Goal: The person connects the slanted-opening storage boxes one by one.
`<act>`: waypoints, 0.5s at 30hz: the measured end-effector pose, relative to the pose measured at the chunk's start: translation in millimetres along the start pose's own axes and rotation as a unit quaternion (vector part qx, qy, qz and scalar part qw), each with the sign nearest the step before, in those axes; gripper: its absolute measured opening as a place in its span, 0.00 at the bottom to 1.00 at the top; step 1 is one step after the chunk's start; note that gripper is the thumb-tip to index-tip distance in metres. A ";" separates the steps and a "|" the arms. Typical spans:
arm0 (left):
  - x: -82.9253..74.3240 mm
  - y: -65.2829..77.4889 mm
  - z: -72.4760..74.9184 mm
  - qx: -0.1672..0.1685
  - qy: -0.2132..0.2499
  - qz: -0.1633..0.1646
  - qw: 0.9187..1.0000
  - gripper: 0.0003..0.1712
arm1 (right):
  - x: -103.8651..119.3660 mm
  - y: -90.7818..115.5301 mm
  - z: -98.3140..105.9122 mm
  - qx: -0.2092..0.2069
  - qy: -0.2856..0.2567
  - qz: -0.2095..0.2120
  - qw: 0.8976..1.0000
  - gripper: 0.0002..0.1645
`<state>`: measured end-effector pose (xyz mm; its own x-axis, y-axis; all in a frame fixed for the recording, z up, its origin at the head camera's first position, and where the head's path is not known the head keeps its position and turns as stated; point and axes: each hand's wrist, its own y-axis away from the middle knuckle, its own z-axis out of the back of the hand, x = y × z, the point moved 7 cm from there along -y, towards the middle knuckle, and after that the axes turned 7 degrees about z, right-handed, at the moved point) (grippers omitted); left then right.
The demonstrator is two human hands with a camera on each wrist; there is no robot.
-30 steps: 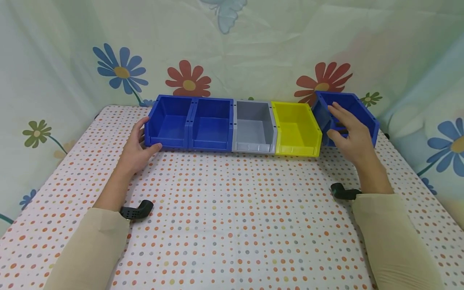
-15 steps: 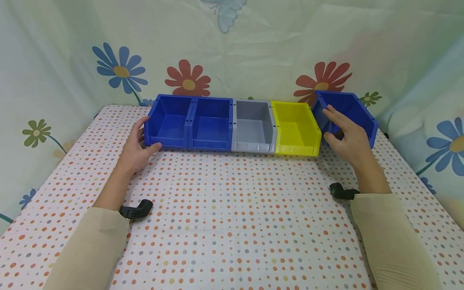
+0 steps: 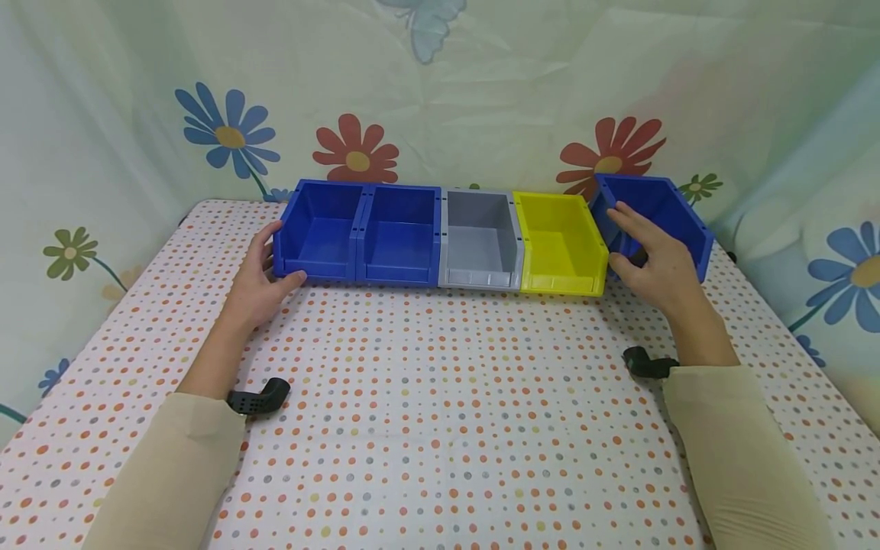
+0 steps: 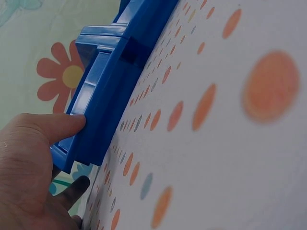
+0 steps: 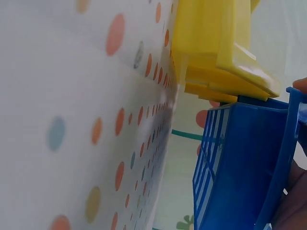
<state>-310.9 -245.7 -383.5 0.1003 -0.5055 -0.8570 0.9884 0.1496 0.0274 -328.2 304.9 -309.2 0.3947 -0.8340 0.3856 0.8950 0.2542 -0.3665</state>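
At the left end of a row of bins, my left hand (image 3: pixel 256 286) holds a blue storage bin (image 3: pixel 323 237). Its thumb lies on the front lip in the left wrist view, and the other fingers are at the bin's outer side, partly hidden. My right hand (image 3: pixel 656 267) grips a second blue storage bin (image 3: pixel 646 191) at the row's right end. The right wrist view shows this bin's ribbed underside (image 5: pixel 213 143) raised off the table and its side close against the yellow bin (image 3: pixel 560 244). Most of the right fingers are hidden there.
Between them stand another blue bin (image 3: pixel 402 237) and a grey bin (image 3: pixel 481 241), side by side. A dotted cloth covers the table (image 3: pixel 440 397). Behind the row hangs a flowered curtain (image 3: pixel 481 99).
My right hand has shifted a little left with its blue bin, closer to the yellow bin. The left hand and the rest of the row look still.
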 end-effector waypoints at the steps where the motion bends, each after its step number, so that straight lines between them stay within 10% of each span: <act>1: 0.0 -0.1 0.0 0.000 0.000 0.000 1.000 0.52 | -0.5 0.1 -0.4 0.003 0.001 -0.001 1.000 0.39; 15: -2.4 2.6 -0.3 0.005 0.002 -0.004 1.000 0.52 | -2.6 0.7 -3.2 0.051 -0.015 -0.010 0.999 0.43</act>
<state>-308.7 -243.8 -381.4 0.0910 -0.5038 -0.8590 0.9902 0.1374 0.0244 -329.3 305.7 -313.1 0.3805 -0.8248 0.4182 0.9190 0.2868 -0.2707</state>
